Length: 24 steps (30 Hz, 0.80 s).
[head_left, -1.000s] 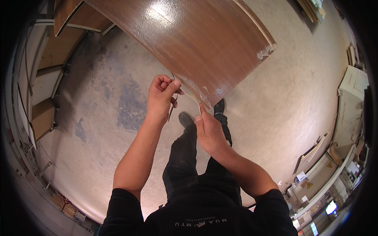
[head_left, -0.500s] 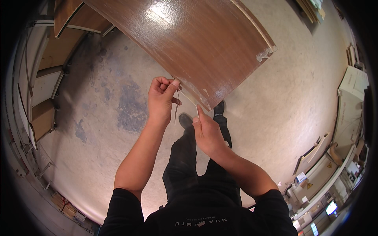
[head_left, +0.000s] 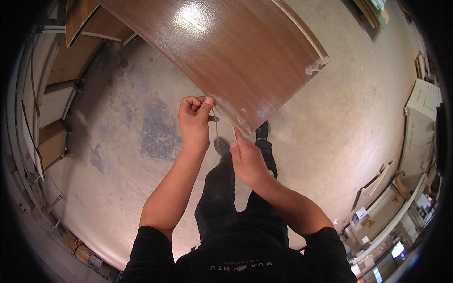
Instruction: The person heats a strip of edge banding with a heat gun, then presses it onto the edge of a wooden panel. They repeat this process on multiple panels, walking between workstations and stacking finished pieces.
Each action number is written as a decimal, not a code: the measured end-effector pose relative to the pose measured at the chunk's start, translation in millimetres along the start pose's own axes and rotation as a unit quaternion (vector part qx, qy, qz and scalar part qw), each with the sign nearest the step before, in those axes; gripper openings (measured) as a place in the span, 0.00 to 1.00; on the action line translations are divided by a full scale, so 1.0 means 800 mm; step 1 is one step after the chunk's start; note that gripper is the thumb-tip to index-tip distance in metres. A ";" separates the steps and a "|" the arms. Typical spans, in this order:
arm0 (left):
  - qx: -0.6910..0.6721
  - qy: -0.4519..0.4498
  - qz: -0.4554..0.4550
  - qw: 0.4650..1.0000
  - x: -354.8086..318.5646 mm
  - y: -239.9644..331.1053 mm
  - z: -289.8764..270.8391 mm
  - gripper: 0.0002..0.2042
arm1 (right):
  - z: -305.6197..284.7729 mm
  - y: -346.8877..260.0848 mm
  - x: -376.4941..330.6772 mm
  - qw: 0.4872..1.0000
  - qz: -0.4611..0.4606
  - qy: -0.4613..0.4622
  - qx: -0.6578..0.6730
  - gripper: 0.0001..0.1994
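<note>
A large brown wood-grain panel [head_left: 236, 61] with a glossy, film-like surface reaches in from the top, its near corner just ahead of my hands. At its left edge, my left hand [head_left: 193, 122] is closed in a pinch on a thin pale strip [head_left: 225, 120]. The strip curves from these fingers along the panel's lower-left edge to my right hand [head_left: 247, 162], which is closed around its other part near the corner. A narrow brownish length [head_left: 217, 131] hangs below my left fingers. Whether it belongs to the same strip, I cannot tell.
My shoes [head_left: 222, 145] stand on the stained concrete floor [head_left: 113, 122], just below the panel's corner. Racks with boards [head_left: 71, 56] line the left side. A pale machine cabinet [head_left: 410, 141] is at the right, and stacked boards [head_left: 368, 12] lie at the upper right.
The hanging brownish length has swung slightly right and now hangs straighter. The panel has shifted slightly left. Both hands keep their hold, almost unmoved.
</note>
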<state>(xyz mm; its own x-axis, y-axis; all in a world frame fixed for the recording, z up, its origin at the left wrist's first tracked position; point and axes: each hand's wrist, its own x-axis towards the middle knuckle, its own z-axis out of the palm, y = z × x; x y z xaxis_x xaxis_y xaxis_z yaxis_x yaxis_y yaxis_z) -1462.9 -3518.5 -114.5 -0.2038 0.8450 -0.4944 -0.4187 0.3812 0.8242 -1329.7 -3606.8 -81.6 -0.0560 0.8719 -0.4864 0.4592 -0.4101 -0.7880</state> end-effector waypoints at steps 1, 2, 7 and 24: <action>0.008 0.009 -0.009 1.000 0.001 0.000 0.000 0.12 | 0.000 0.000 0.000 1.000 -0.001 -0.001 0.003 0.22; 0.005 0.003 0.005 1.000 0.001 0.000 -0.001 0.12 | 0.000 0.001 0.000 1.000 0.013 -0.007 0.007 0.23; 0.003 0.002 0.032 0.999 0.003 -0.006 -0.006 0.13 | -0.002 0.012 -0.002 0.999 0.019 -0.025 0.021 0.22; 0.005 0.077 0.001 0.997 -0.023 -0.045 0.021 0.11 | -0.050 0.023 -0.008 0.992 -0.078 -0.051 -0.088 0.21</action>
<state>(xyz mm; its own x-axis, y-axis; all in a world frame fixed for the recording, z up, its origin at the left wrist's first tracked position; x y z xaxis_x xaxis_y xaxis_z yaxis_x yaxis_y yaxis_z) -1429.2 -3541.1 -130.6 -0.3374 0.7786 -0.5290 -0.4095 0.3846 0.8273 -1285.2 -3609.3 -78.1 -0.2236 0.8861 -0.4060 0.5852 -0.2111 -0.7829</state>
